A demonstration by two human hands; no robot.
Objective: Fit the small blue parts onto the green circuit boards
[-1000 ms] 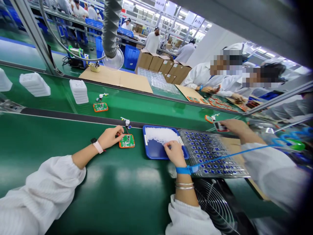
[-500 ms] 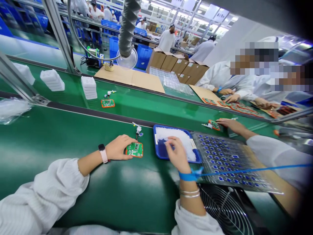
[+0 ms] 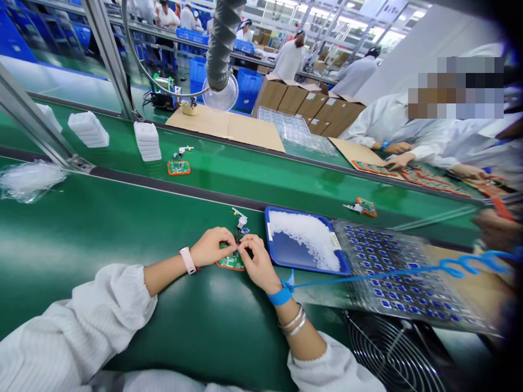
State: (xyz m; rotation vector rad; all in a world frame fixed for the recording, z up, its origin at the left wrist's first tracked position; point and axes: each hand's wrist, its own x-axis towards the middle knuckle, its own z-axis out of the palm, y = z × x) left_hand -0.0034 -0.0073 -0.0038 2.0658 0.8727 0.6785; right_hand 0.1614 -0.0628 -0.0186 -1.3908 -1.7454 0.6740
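A green circuit board with an orange edge [image 3: 231, 263] lies on the green bench before me, a white connector part [image 3: 242, 222] wired to its top. My left hand [image 3: 212, 246] is at the board's upper left, its fingers pinched over it. Over the board's upper right, my right hand [image 3: 258, 263] has thumb and fingertips pressed together, almost touching the left fingertips. Whatever is between the fingertips is too small to make out. Right of my hands sits a blue tray [image 3: 286, 248] with small white pieces [image 3: 310, 231] heaped along its top and right.
A clear tray of small blue parts [image 3: 384, 267] is at the right, above a black fan [image 3: 392, 348]. A blue coiled cord [image 3: 461, 265] crosses it. Beyond lie another board [image 3: 178, 167], white stacks [image 3: 147, 141] and a board [image 3: 366, 207]. People work behind.
My right hand has moved left from the blue tray to the board, and my left fingers have closed in over it. Another person's hand has withdrawn from the board at the right.
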